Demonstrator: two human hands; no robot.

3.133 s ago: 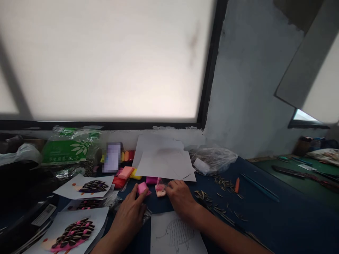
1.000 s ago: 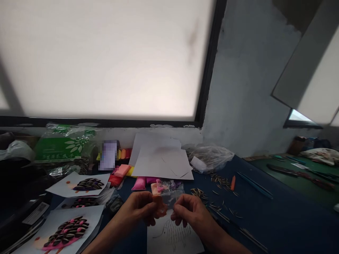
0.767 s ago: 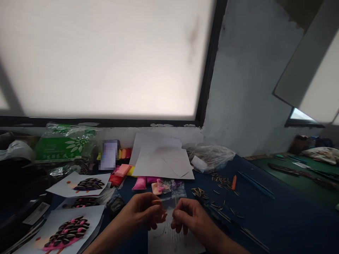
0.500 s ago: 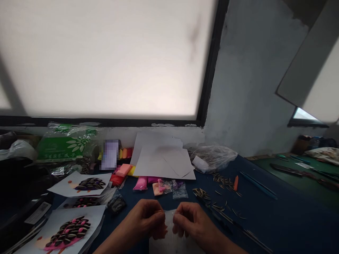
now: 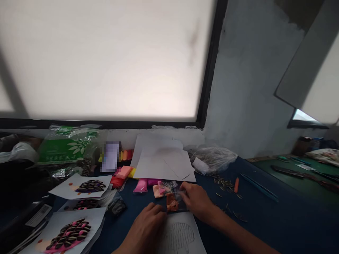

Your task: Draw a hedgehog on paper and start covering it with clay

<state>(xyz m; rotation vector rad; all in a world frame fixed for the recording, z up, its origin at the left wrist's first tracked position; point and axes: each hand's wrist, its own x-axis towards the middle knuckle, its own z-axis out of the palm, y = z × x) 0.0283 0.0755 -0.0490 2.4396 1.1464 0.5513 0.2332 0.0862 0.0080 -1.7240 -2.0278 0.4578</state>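
Observation:
A white sheet with a pencil drawing of a rounded, hatched shape (image 5: 181, 235) lies in front of me. My left hand (image 5: 147, 224) rests at the sheet's left edge, fingers bent down and their tips hidden. Just beyond the sheet sits a lump of orange clay (image 5: 172, 203), apparently in clear wrapping. My right hand (image 5: 197, 201) reaches over to its right, thumb and fingers closed at the small clear plastic bags. Close by are a peach and pink clay piece (image 5: 159, 189) and a bright pink clay packet (image 5: 141, 185).
Finished seed-and-clay hedgehog pictures (image 5: 70, 233) are stacked at left, beside a black packet (image 5: 116, 204). White paper sheets (image 5: 164, 164) lie at the back. Loose sunflower seeds (image 5: 225, 184), an orange stick (image 5: 236, 185) and blue tweezers (image 5: 259, 187) lie to the right.
My hands have moved apart from above the sheet. My right hand went forward to the small bags, and the orange clay now lies beyond the sheet. The pencil drawing has come into view.

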